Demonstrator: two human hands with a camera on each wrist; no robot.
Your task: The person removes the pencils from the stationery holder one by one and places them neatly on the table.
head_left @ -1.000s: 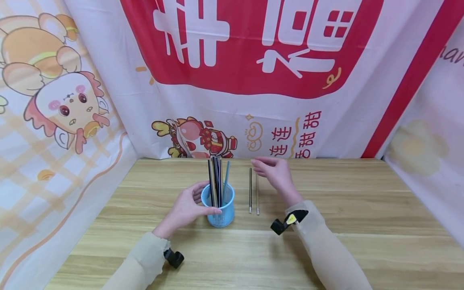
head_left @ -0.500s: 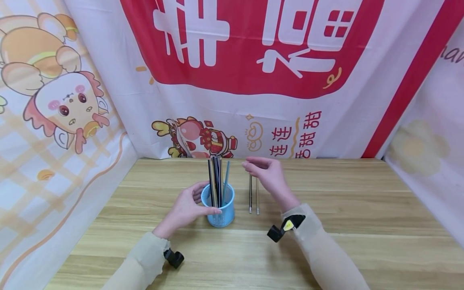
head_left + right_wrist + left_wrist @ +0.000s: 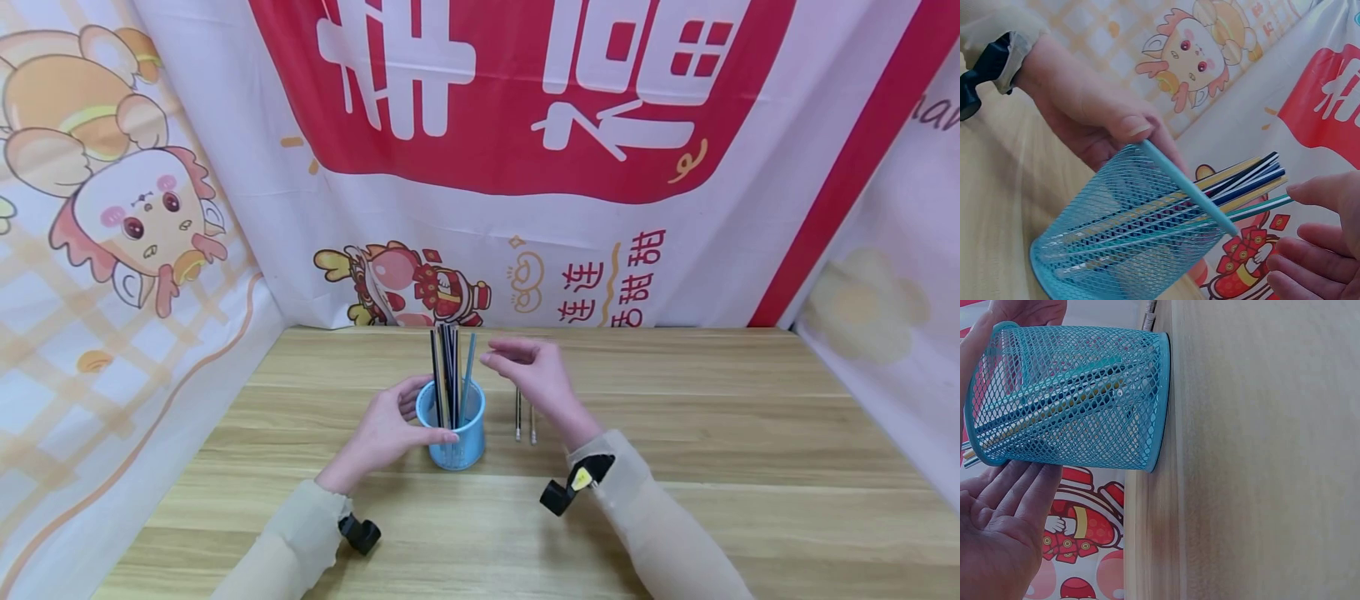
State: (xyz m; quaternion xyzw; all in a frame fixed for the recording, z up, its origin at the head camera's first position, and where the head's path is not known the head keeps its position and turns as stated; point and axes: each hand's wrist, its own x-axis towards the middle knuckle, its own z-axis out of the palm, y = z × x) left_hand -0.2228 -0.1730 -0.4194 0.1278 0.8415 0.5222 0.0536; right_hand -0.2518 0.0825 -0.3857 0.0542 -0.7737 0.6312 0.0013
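Observation:
A light-blue mesh pen cup (image 3: 467,450) stands upright on the table, holding several pencils (image 3: 1260,178) in dark, yellowish and teal colours. My left hand (image 3: 386,425) grips the cup from the left, with thumb and fingers round its sides near the rim. One teal pencil (image 3: 468,371) leans to the right inside the cup. Just right of its upper end is my right hand (image 3: 536,375), fingers loosely bent and nothing held between them. In the right wrist view the right thumb overlaps the teal pencil's end; I cannot tell whether they touch.
Beneath the right hand, a dark pencil (image 3: 518,412) and a pale pencil (image 3: 533,425) lie side by side on the wooden table (image 3: 465,533), partly covered by the hand. Printed cloth (image 3: 420,200) hangs behind and at both sides.
My right hand has moved left and slightly nearer, from over the two loose pencils toward the cup. The left hand and cup have stayed in place.

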